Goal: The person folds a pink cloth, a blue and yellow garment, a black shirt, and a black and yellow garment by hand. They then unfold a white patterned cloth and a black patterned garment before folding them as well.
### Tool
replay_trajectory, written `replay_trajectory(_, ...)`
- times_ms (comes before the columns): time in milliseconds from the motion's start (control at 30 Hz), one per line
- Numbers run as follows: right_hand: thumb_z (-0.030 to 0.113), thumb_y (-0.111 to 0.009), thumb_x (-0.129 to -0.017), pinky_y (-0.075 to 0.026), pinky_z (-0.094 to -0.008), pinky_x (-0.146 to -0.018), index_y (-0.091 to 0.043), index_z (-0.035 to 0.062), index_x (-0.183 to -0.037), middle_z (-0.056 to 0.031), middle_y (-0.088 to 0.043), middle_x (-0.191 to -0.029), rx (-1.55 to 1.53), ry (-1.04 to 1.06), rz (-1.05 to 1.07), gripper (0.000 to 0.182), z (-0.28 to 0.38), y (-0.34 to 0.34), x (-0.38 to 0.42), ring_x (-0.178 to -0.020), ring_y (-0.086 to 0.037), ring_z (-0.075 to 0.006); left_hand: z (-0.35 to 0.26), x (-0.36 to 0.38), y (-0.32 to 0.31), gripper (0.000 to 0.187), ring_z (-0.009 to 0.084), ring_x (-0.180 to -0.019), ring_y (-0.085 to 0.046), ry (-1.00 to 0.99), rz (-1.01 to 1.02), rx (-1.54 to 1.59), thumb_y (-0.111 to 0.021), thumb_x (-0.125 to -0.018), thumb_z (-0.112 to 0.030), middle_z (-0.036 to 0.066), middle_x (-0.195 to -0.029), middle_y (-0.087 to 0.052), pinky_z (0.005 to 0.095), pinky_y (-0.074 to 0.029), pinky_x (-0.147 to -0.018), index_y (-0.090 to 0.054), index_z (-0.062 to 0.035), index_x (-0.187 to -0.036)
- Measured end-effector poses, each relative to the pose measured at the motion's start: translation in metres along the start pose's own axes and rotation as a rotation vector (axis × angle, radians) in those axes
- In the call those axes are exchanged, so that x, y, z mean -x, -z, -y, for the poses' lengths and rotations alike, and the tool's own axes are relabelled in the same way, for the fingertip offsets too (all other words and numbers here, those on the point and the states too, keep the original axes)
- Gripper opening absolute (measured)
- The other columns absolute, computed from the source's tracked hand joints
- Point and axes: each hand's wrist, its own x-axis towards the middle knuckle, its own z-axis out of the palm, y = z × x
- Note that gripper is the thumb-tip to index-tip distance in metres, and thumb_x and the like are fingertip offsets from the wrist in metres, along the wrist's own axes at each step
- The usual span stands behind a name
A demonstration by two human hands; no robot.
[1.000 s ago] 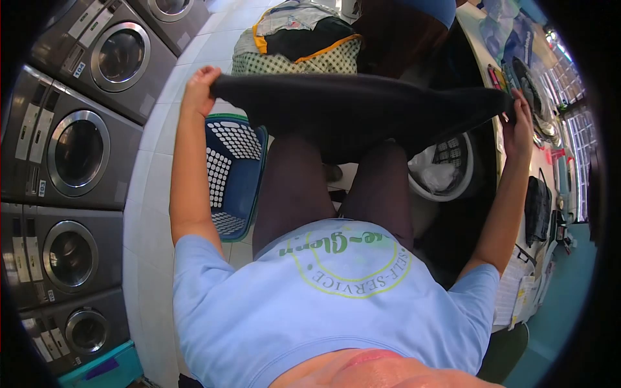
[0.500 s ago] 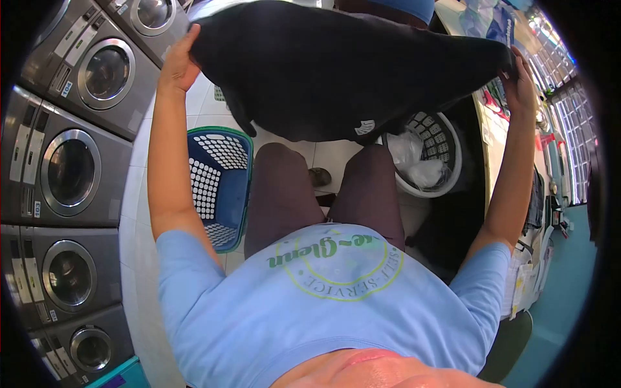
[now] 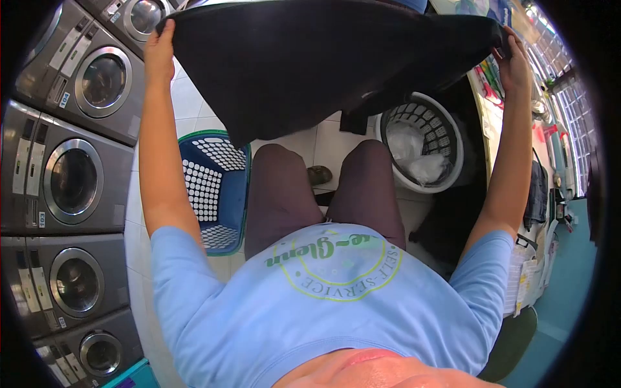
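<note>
While I sit facing a wall of washing machines (image 3: 71, 181) running down the left of the frame, a black garment (image 3: 310, 58) stretches across the top, held up between my hands. My left hand (image 3: 158, 55) pinches its corner at upper left; my right hand (image 3: 514, 61) grips the opposite edge at upper right, arms spread wide. Its upper part runs out of the frame, so I cannot tell what kind of garment it is. Left of my knees, a blue laundry basket (image 3: 217, 187) stands on the floor, its inside looking bare. Right of centre, a white round basket (image 3: 420, 139) holds pale, crumpled items, partly hidden by the cloth's hanging edge.
</note>
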Motion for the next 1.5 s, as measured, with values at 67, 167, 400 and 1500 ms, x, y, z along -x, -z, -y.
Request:
replay_trajectory(67,0.01,-0.04,-0.091,-0.035,-0.0423,-0.099,-0.051,0.005,-0.123,-0.0082,-0.058,-0.116,-0.045,0.015,0.008,0.034,0.006,-0.001,0.012,-0.109,-0.053,-0.0195,-0.015,0.006,0.004,0.016,0.0143,-0.087,-0.06,0.125,-0.079,0.123,-0.065,-0.086,-0.015,0.004,-0.094,-0.065,0.0266,-0.045,-0.079,-0.065,-0.0056,-0.099)
replay_trajectory(167,0.002,-0.038,-0.081,-0.031,-0.0441,-0.104,-0.046,0.0003,-0.127,-0.0135,-0.053,-0.123,-0.13,0.117,0.159,0.047,0.018,0.013,0.038,-0.115,-0.049,-0.0241,-0.03,0.024,0.013,0.016,0.0175,-0.089,-0.06,0.132,0.06,0.205,-0.063,-0.086,-0.012,0.006,-0.096,-0.065,0.0315,-0.047,-0.082,-0.063,-0.0028,-0.099)
replay_trajectory(400,0.018,-0.05,-0.089,-0.032,-0.0469,-0.103,-0.053,0.0027,-0.113,-0.016,-0.055,-0.113,0.18,0.345,0.128,0.028,0.041,0.159,0.176,-0.109,-0.05,-0.028,-0.051,0.158,0.122,0.024,0.0226,-0.099,-0.057,0.125,0.18,0.297,-0.068,-0.083,-0.016,0.011,-0.102,-0.061,0.0372,-0.044,-0.087,-0.058,-0.001,-0.099)
replay_trajectory(1500,0.006,-0.066,-0.068,-0.034,-0.0349,-0.1,-0.051,0.0085,-0.121,-0.0121,-0.043,-0.119,0.849,-0.254,0.521,0.054,-0.183,0.093,0.343,-0.12,-0.04,-0.0268,0.137,0.36,0.13,0.052,0.0219,-0.118,-0.05,1.375,0.12,0.423,-0.043,-0.095,-0.041,0.01,-0.13,-0.052,0.0358,-0.038,-0.101,-0.045,-0.0029,-0.13)
